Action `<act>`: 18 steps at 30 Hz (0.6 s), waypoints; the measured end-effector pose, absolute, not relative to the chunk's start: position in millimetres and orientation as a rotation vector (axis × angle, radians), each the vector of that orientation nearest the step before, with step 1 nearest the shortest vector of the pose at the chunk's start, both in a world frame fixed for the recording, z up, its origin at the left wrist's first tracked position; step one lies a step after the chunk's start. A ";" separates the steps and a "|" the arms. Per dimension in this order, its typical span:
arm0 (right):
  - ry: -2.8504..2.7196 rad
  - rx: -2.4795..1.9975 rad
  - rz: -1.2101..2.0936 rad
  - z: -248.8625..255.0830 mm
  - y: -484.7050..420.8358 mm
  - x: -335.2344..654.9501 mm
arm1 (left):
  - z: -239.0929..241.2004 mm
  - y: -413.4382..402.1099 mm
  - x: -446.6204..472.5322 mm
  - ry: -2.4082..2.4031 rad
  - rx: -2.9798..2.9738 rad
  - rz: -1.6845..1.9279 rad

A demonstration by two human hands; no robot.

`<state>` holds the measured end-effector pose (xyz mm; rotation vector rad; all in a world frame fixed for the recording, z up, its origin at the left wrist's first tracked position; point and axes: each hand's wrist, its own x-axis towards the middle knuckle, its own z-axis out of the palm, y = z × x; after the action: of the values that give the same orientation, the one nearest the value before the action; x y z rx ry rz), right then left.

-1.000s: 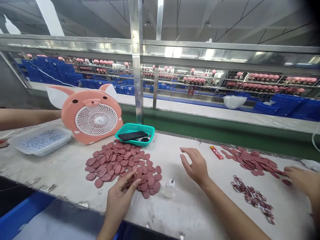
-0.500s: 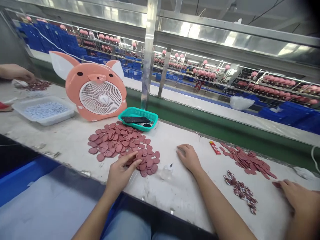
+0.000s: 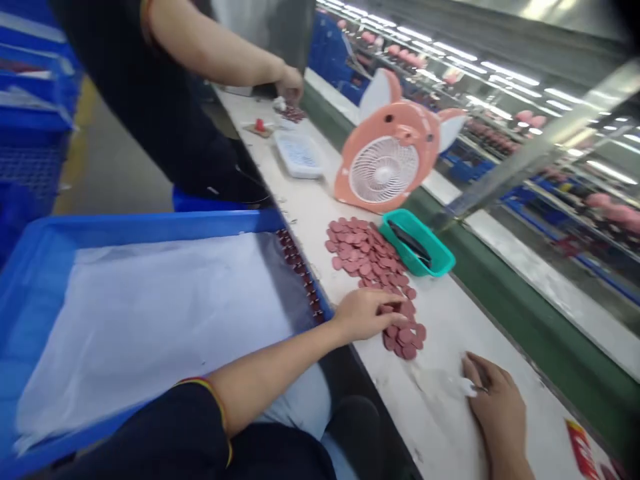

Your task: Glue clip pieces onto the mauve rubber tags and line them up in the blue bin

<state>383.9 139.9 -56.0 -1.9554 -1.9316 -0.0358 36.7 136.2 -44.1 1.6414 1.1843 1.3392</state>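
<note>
Dark-red discs (image 3: 367,257) lie heaped on the white bench, just before a teal basket (image 3: 442,265) and a pink pig-faced fan (image 3: 385,167). At the heap's near end the left hand (image 3: 363,313) rests fingers-down on the discs; whether it pinches one cannot be told. The right hand (image 3: 495,407) is closed around a small white bottle (image 3: 467,387). A red packet (image 3: 583,453) nearby carries print too blurred to read. Beside the bench sits a blue crate (image 3: 30,287).

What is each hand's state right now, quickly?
Left hand: fingers resting on the red discs; grip cannot be told.
Right hand: closed on the small white bottle.
</note>
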 end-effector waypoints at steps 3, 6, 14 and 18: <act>-1.948 -1.999 -0.045 -53.7 138.6 383.8 | -42.5 135.3 34.3 1.177 1.673 1.311; -1.938 -2.048 -0.049 -51.5 135.5 379.8 | -40.8 132.9 32.5 1.160 1.693 1.277; -1.910 -2.100 -0.031 -46.5 137.0 376.2 | -42.4 133.7 33.0 1.171 1.721 1.261; -1.934 -2.103 -0.006 -49.2 141.5 383.0 | -43.7 133.9 34.6 1.211 1.709 1.261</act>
<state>383.0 141.5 -49.2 -2.1031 -1.9343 -0.0056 34.6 133.9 -43.7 1.7088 1.2111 1.2606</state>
